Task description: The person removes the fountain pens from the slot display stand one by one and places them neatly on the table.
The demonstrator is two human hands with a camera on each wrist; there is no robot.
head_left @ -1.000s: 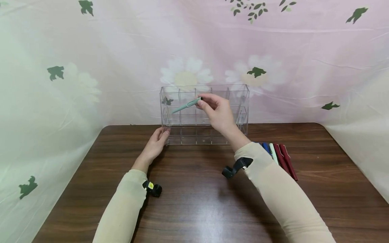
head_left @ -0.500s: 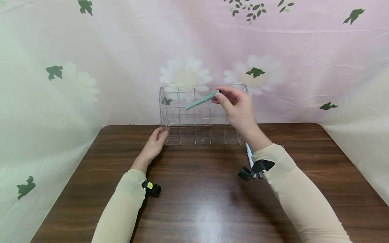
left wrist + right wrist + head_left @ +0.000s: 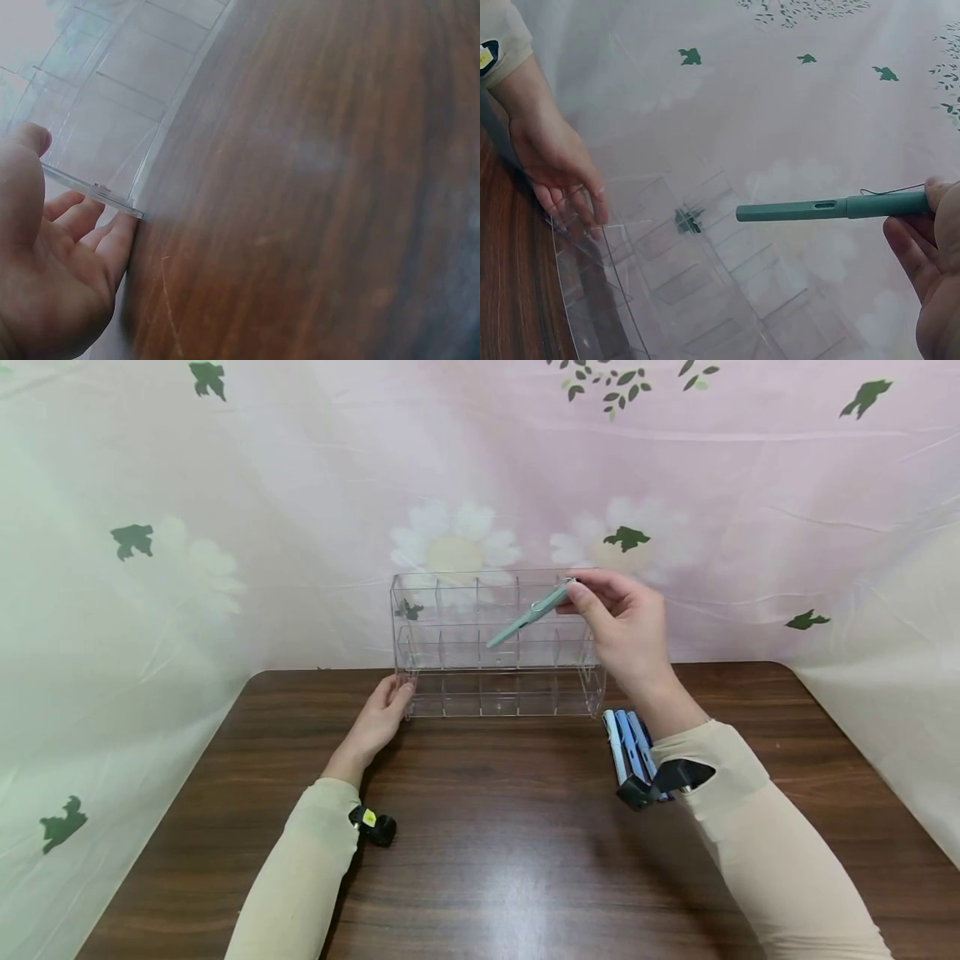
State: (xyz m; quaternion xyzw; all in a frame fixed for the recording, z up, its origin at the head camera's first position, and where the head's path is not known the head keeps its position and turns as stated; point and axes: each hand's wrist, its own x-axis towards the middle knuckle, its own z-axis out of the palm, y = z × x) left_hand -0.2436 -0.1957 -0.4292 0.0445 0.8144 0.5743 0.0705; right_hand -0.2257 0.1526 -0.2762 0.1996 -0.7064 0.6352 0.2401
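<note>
**Green pen held over the clear organizer**

The right hand (image 3: 626, 627) pinches a pale green pen (image 3: 528, 614) by its clipped end, fingers and thumb curled round it. The pen slants down to the left, in the air in front of the upper rows of the clear acrylic organizer (image 3: 450, 693), toward its right half. From the right wrist view the pen (image 3: 832, 208) lies nearly level, above the open compartments.

The left hand (image 3: 378, 718) rests on the tabletop (image 3: 487, 860) with relaxed, straight fingers (image 3: 112, 232) touching the organizer's lower left corner. The organizer stands upright at the back of the tabletop, against a floral cloth backdrop (image 3: 225, 485).

A row of pens (image 3: 626, 747), white and blue ones showing, lies on the tabletop just right of the organizer, partly hidden by the right forearm.
</note>
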